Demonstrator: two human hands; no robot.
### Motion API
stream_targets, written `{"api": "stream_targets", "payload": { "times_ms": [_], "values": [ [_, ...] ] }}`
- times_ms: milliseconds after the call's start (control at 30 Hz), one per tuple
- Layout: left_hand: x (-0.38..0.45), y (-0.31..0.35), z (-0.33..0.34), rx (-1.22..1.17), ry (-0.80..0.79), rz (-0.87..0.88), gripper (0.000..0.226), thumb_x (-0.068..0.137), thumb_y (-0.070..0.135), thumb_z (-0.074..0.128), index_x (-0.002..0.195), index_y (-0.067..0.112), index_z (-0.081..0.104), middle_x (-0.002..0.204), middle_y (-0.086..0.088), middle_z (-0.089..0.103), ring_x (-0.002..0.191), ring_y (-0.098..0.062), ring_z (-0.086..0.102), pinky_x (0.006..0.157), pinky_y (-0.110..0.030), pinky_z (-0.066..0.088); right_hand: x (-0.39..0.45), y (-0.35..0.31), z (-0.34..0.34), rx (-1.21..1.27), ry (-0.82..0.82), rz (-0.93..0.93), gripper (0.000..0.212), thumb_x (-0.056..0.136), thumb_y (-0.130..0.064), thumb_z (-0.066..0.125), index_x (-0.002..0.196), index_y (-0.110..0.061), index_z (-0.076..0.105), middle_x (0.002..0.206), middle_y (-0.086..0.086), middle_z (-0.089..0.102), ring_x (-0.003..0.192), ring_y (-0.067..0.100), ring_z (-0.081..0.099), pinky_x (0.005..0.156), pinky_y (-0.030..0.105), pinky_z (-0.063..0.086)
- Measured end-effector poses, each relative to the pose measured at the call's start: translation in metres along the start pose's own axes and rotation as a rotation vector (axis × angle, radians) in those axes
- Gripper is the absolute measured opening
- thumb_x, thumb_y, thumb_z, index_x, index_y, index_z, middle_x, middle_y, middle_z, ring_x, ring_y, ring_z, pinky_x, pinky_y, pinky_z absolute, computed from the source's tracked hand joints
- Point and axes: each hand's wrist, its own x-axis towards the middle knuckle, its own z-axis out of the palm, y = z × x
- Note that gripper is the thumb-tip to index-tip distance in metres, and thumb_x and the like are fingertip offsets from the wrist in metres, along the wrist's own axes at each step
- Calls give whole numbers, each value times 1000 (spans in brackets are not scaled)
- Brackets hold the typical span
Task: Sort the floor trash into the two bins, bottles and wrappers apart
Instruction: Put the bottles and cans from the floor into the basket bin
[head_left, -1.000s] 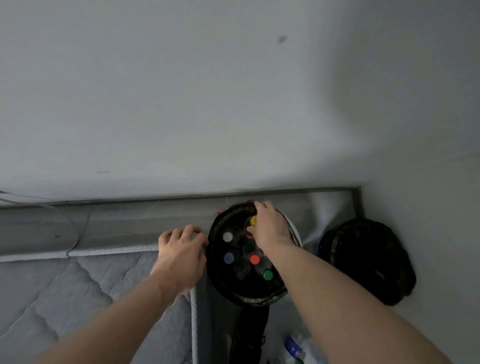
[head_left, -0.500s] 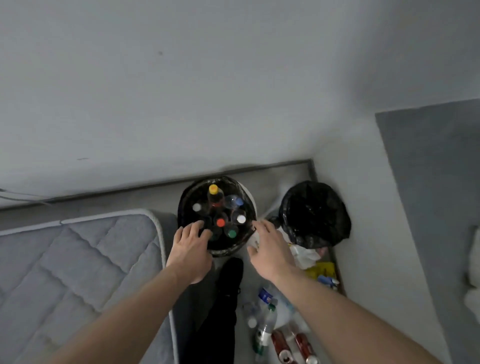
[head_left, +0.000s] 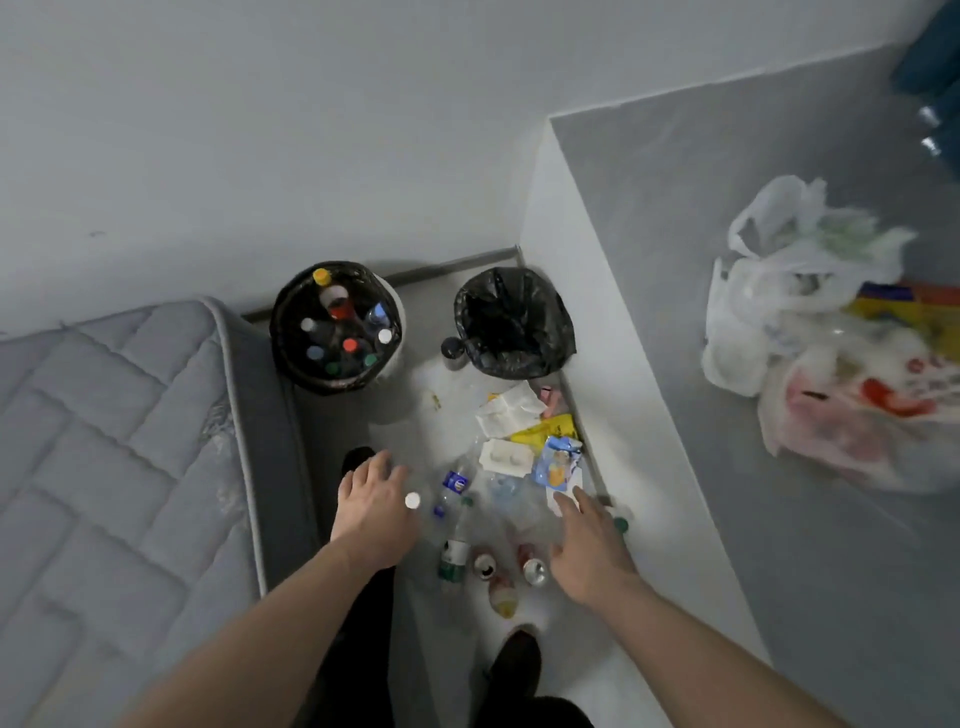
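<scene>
A grey quilted mattress (head_left: 114, 441) fills the left side, its edge running beside a narrow strip of floor (head_left: 400, 410). Against the wall stands the left bin (head_left: 336, 326), black-lined and packed with upright bottles showing coloured caps. The left hand (head_left: 375, 506) hangs over the floor with its fingers (head_left: 387, 467) spread and relaxed, gripping nothing, just beside a clear bottle with a white cap (head_left: 412, 501). Right of it lies the trash pile: a blue-labelled bottle (head_left: 456, 480), a green-labelled bottle (head_left: 453, 564) and two drink cans (head_left: 511, 569) near the front, and white and yellow wrappers (head_left: 524, 421) and a blue snack packet (head_left: 558, 462) farther back. The right bin (head_left: 514, 322), lined with a black bag, stands beyond the wrappers in the corner. The right hand (head_left: 589, 551) reaches low over the pile, fingers extended and loose, holding nothing, fingertips near the blue packet. On the raised grey surface (head_left: 727, 364) at far right sit filled plastic bags (head_left: 810, 322).
</scene>
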Motion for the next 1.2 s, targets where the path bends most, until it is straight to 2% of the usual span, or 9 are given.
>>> {"api": "stream_targets", "payload": {
  "times_ms": [133,233,367,533,700,833,967,1100,1200],
  "values": [
    [-70,33,20,-54,-53,-28,62,87,40,44,147,30,34,156,-1,22,145,-27,25,121,-40,17,-61,47,15,-8,33,0,68,90,-25,57,152,-22,30,158,1,27,144,26,31,119,35,28],
    [-104,46,37,-89,-55,-38,62,89,33,48,149,29,33,157,0,21,145,-27,25,121,-39,18,-89,67,32,11,7,25,66,93,-24,52,155,-22,28,162,2,23,147,25,27,120,33,26],
    [-132,48,71,-56,-91,-8,56,90,38,46,145,27,40,158,-2,21,144,-28,27,119,-41,23,-111,83,62,54,-41,46,71,94,-22,53,158,-23,22,166,0,14,151,22,19,121,32,26],
    [-150,40,128,-18,-156,1,54,92,32,42,146,26,38,155,-1,23,136,-28,37,112,-40,33,-126,94,102,56,-36,36,70,95,-28,54,157,-25,22,165,-3,16,149,21,24,119,32,28],
    [-168,41,190,-71,-233,-38,57,92,30,49,147,26,36,153,-1,22,131,-27,44,107,-40,39,-127,119,124,66,-55,-2,69,94,-25,53,157,-25,25,164,-4,16,146,22,29,116,34,33],
    [-179,52,223,-141,-280,-94,57,90,32,52,145,25,39,153,-1,21,124,-29,51,103,-41,44,-111,149,115,29,-65,0,71,92,-26,57,156,-24,26,163,-2,17,141,26,38,111,36,38],
    [-164,75,249,-229,-239,-186,57,88,32,54,143,26,41,152,2,21,118,-27,57,95,-39,50,-71,180,96,-56,-52,-18,68,88,-24,58,151,-21,30,157,1,25,128,32,50,101,37,45],
    [-125,105,281,-322,-198,-274,56,89,30,55,143,25,41,150,2,21,110,-33,60,93,-39,50,-19,206,90,-135,-46,-21,70,87,-23,58,150,-22,29,155,4,22,130,35,49,101,39,46],
    [-98,127,310,-365,-196,-305,59,89,31,58,144,24,39,152,1,18,111,-38,60,95,-43,49,22,217,99,-116,-44,-3,76,86,-22,58,154,-24,24,161,5,13,137,34,43,106,38,43]
  ]
}}
